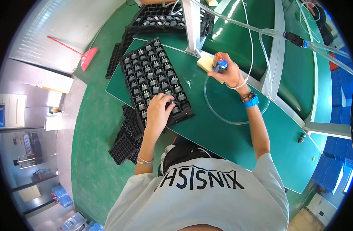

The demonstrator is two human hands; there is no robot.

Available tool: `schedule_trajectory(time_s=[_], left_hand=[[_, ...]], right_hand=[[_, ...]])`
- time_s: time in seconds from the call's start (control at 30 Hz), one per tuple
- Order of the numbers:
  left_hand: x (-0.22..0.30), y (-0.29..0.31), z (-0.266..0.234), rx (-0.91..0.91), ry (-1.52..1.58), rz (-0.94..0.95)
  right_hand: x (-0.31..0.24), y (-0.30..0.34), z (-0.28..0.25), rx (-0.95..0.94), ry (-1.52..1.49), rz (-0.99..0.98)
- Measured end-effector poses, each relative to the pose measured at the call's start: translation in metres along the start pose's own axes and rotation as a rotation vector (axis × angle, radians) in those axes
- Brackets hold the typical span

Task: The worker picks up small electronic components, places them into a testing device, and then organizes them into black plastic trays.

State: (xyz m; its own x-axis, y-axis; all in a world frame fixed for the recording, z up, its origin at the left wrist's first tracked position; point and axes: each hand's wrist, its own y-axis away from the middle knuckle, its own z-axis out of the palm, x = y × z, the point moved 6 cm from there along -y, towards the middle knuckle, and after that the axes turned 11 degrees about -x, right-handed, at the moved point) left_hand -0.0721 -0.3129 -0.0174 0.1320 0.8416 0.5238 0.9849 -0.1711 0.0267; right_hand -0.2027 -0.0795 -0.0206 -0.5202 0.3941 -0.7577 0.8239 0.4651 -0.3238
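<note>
White shirt point(161, 208), black lettering point(198, 180) | left hand point(158, 111): part point(172, 102) | right hand point(233, 75): tool point(221, 66)

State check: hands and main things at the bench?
Left hand: closed on small dark part
Small dark part: pinched, at black tray
Black tray: loaded with pronged parts, overhanging green table's edge
Right hand: closed around blue tool
Blue tool: held, orange end showing
Yellow block: partly hidden by right hand
Clear hose: curved

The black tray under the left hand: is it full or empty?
Mostly full: the tray holds row after row of dark pronged pieces. The left hand hides part of it; I cannot tell there.
</note>
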Motion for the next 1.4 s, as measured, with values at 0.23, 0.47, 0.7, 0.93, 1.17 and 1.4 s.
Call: schedule_trajectory(time_s=[0.23, 0.47, 0.7, 0.93, 1.17, 1.4], left_hand=[[0.005, -0.001, -0.007, 0.019, -0.016, 0.018], [0.008, 0.005, 0.006, -0.118, 0.894, 0.021], [0.063, 0.012, 0.062, -0.508, 1.622, 0.031], [0.086, 0.011, 0.110, -0.828, 1.796, 0.029], [0.078, 0.008, 0.132, -0.890, 1.832, 0.001], [0.078, 0.008, 0.135, -0.940, 1.823, -0.026]], right_hand=[[-0.003, 0.002, -0.002, 0.015, 0.048, -0.008], [-0.007, 0.005, -0.001, 0.061, 0.128, 0.033], [0.003, 0.005, 0.009, 0.087, 0.233, 0.174], [0.001, 0.006, 0.004, 0.151, 0.259, 0.105], [0.003, 0.008, 0.007, 0.100, 0.207, 0.214], [0.001, 0.009, 0.004, 0.067, 0.171, 0.208]])
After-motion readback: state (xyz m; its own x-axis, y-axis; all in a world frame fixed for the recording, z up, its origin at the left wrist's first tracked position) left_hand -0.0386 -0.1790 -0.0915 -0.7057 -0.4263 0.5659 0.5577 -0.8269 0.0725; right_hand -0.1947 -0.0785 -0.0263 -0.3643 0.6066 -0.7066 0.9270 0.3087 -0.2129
